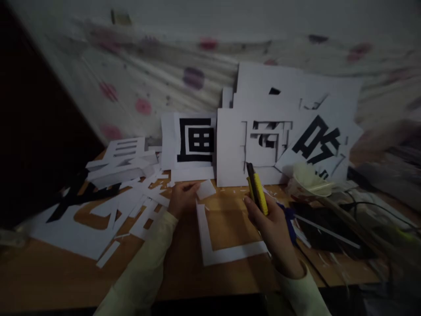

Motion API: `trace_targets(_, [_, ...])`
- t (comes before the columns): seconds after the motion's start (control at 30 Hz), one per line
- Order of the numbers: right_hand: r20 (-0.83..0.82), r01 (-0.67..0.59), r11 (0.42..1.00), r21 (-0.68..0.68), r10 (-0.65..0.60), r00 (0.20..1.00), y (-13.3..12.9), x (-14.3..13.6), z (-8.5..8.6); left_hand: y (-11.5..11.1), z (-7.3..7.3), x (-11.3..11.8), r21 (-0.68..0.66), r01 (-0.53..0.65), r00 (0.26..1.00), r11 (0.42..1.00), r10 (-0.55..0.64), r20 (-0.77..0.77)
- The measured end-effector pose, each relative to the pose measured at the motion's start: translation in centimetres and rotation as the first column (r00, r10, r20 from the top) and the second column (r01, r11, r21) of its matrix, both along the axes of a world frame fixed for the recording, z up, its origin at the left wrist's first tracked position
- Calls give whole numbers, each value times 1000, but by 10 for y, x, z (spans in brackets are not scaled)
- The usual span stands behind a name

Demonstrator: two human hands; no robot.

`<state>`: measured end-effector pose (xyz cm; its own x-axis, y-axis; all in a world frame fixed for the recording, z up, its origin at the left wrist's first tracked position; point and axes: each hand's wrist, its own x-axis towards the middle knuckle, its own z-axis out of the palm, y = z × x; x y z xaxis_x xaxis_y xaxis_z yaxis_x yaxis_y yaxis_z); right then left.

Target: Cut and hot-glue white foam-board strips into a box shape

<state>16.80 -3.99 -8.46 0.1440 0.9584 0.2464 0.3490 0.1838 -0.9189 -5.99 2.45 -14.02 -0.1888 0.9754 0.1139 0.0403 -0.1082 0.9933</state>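
Between the two hands, on the desk (240, 278), lies a white paper frame (207, 245) (shaped like a corner). The right hand (269, 219) grips a yellow cutter (258, 191). The left hand (184, 197) pinches a small white paper piece (206, 189). Paper scraps (144, 206) lie left; big cut-out sheets (230, 149) stand behind.

The one view looks out from the person's head, above the near edge of the desk (240, 281), facing forward and tilted down. It is close to the left hand (184, 197) and right hand (271, 221), whose sleeves enter from the bottom. The spotted sheet (164, 83) behind the desk lies farther off, across the upper part.
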Motion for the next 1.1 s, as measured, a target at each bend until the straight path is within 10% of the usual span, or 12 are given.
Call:
trace_targets(0.3, [-381,-181,983,39,182,907,42,-18,45,-23,111,63,170,-173,935,970,107,338])
trace_targets(0.53, [-438,23,978,208,73,896,61,-13,71,-19,116,88,237,-71,969,969,11,247])
trace_targets(0.8, [-210,-80,944,319,153,966,80,-1,84,-5,131,64,227,75,994,971,-54,-96])
trace_targets(1.1, [-344,-265,954,142,298,890,82,1,77,20,139,49,165,-243,954,956,205,218])
